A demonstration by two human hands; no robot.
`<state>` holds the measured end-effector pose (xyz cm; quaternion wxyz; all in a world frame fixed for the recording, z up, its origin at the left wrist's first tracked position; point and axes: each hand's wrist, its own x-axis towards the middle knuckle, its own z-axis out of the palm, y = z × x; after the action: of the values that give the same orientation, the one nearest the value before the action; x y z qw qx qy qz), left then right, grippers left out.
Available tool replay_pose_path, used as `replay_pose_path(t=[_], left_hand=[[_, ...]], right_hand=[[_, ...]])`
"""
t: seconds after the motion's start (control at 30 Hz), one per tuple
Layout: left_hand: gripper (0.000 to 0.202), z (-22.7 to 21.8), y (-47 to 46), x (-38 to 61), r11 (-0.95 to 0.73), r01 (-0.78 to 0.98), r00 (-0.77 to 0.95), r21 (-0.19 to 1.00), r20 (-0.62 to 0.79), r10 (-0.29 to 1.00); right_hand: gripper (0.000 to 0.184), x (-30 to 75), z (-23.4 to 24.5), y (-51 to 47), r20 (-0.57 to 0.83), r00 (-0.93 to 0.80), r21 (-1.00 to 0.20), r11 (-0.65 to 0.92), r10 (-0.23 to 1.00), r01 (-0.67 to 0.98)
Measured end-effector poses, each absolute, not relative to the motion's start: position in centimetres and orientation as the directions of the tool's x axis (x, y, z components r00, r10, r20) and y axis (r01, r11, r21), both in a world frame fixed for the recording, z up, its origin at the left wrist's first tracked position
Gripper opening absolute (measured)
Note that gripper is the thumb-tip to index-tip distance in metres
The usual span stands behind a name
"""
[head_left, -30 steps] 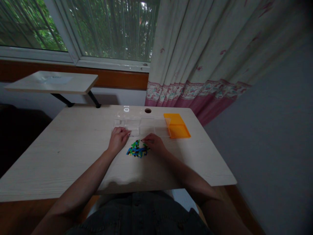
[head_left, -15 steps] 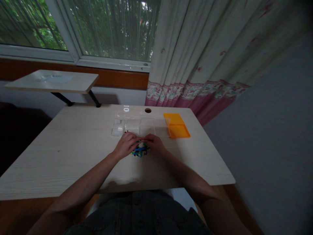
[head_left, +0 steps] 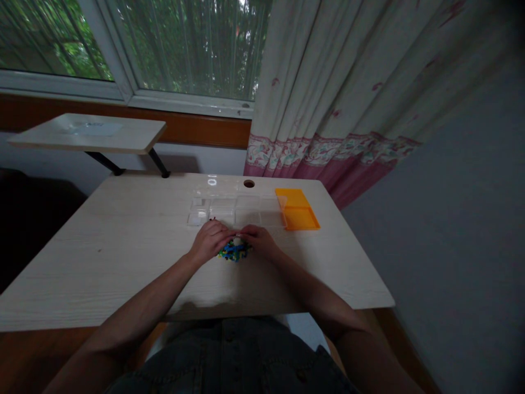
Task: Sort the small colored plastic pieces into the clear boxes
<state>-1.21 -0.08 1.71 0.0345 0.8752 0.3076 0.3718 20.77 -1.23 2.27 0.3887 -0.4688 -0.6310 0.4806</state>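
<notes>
A pile of small plastic pieces, blue, green, yellow and dark, lies on the table in front of me. My left hand reaches over its left side, fingers bent and pressed together toward the middle. From the other side my right hand meets it, thumb and fingers pinched at nearly the same spot. Whatever sits between the fingertips is too small and dim to name. Just past my left knuckles, tiny dark red bits show at the edge of a clear compartment tray.
An orange open case lies at the tray's right end, partly under the clear plastic. Behind the tray there is a round hole in the table. A raised shelf on black legs stands at the back left.
My fingertips have come slightly closer together above the pile. The tray and the orange case have stayed put; the view has tilted a little.
</notes>
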Motion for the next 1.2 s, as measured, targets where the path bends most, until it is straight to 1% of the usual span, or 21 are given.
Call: replay_pose_path(t=[0.27, 0.33, 0.5, 0.6, 0.67, 0.77, 0.9, 0.97, 1.03, 1.07, 1.1, 1.13, 1.2], left_hand=[[0.018, 1.4, 0.2, -1.2, -0.827, 0.492, 0.554, 0.272, 0.635, 0.539], [0.018, 1.4, 0.2, -1.2, -0.827, 0.49, 0.556, 0.275, 0.632, 0.54], [0.02, 1.7, 0.1, -1.2, -0.812, 0.516, 0.56, 0.274, 0.609, 0.562], [0.019, 1.8, 0.2, -1.2, -0.81, 0.51, 0.547, 0.29, 0.618, 0.565], [0.018, 1.8, 0.4, -1.2, -0.792, 0.518, 0.503, 0.324, 0.633, 0.588], [0.017, 1.9, 0.9, -1.7, -0.727, 0.557, 0.395, 0.402, 0.642, 0.658], [0.017, 1.9, 1.6, -2.6, -0.622, 0.601, 0.232, 0.502, 0.635, 0.737], [0.017, 1.9, 1.9, -2.9, -0.585, 0.603, 0.163, 0.541, 0.635, 0.755], [0.017, 1.8, 2.0, -3.0, -0.571, 0.595, 0.125, 0.566, 0.636, 0.761], [0.017, 1.8, 2.0, -3.0, -0.57, 0.591, 0.122, 0.571, 0.635, 0.763], [0.017, 1.8, 2.0, -2.9, -0.571, 0.588, 0.127, 0.573, 0.631, 0.765], [0.017, 1.7, 2.0, -2.9, -0.572, 0.586, 0.139, 0.574, 0.624, 0.769], [0.017, 1.6, 1.9, -2.8, -0.578, 0.582, 0.168, 0.573, 0.611, 0.774]], right_hand=[[0.034, 20.9, 2.3, -1.3, 0.063, -0.284, -0.956, 0.14, 0.957, 0.259], [0.034, 21.0, 2.4, -1.3, 0.091, -0.303, -0.939, 0.182, 0.949, 0.29], [0.034, 21.1, 2.3, -1.2, 0.216, -0.35, -0.865, 0.345, 0.912, 0.364], [0.034, 21.0, 2.2, -1.2, 0.247, -0.366, -0.841, 0.386, 0.897, 0.38], [0.034, 21.0, 2.1, -1.2, 0.263, -0.345, -0.828, 0.394, 0.901, 0.4], [0.034, 21.2, 2.3, -1.2, 0.272, -0.307, -0.815, 0.388, 0.912, 0.43], [0.032, 21.8, 2.7, -1.1, 0.275, -0.299, -0.831, 0.382, 0.914, 0.404], [0.033, 22.1, 3.1, -1.2, 0.243, -0.337, -0.851, 0.366, 0.91, 0.376], [0.036, 22.2, 3.8, -1.6, 0.158, -0.423, -0.905, 0.302, 0.892, 0.299], [0.038, 22.2, 4.2, -1.9, 0.1, -0.494, -0.941, 0.244, 0.864, 0.235], [0.04, 22.0, 4.7, -2.3, 0.042, -0.593, -0.973, 0.168, 0.804, 0.159], [0.042, 21.8, 5.1, -2.6, -0.002, -0.703, -0.993, 0.084, 0.711, 0.087], [0.043, 21.1, 5.9, -3.4, -0.029, -0.87, -0.999, -0.047, 0.492, 0.007]])
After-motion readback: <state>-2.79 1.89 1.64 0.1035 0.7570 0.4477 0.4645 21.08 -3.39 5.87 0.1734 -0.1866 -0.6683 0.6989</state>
